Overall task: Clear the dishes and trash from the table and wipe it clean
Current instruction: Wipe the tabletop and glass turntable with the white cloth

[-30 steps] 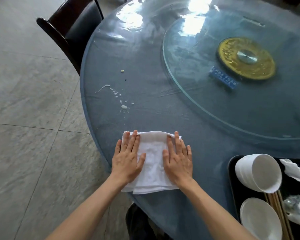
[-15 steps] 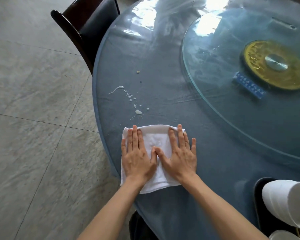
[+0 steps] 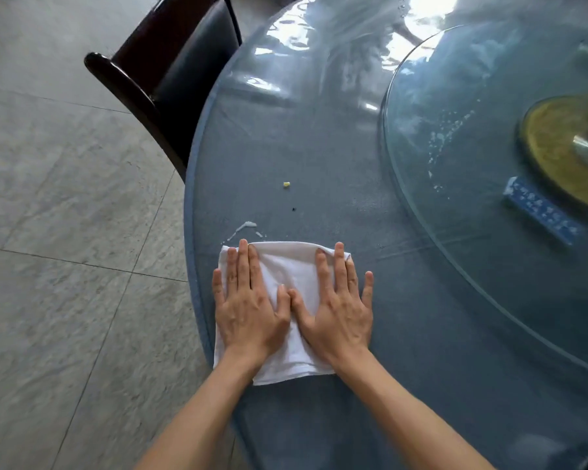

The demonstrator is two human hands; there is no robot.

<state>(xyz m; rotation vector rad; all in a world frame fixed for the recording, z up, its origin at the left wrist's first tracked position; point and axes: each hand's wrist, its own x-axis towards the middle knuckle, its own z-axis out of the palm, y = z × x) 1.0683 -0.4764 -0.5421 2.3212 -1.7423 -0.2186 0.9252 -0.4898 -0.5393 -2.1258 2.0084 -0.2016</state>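
A folded white cloth [image 3: 285, 266] lies on the round blue table [image 3: 319, 147] near its left edge. My left hand [image 3: 248, 307] and my right hand [image 3: 336, 310] press flat on it side by side, fingers spread, thumbs touching. The cloth's far edge sits just below a streak of white spill [image 3: 245, 227]. Beyond that lie a small yellow crumb [image 3: 286, 184] and a dark speck [image 3: 293, 209]. White splatter [image 3: 438, 140] dots the glass turntable [image 3: 455, 232].
A dark wooden chair [image 3: 170, 69] with a black padded back stands against the table's far left edge. The turntable has a gold hub [image 3: 563, 154] and a blue label [image 3: 539, 212] under the glass. Grey tiled floor [image 3: 65, 232] lies to the left.
Both hands have pushed the cloth forward over the droplets of the spill and come together until the thumbs touch. The view has shifted left, so the tray of bowls has left the frame.
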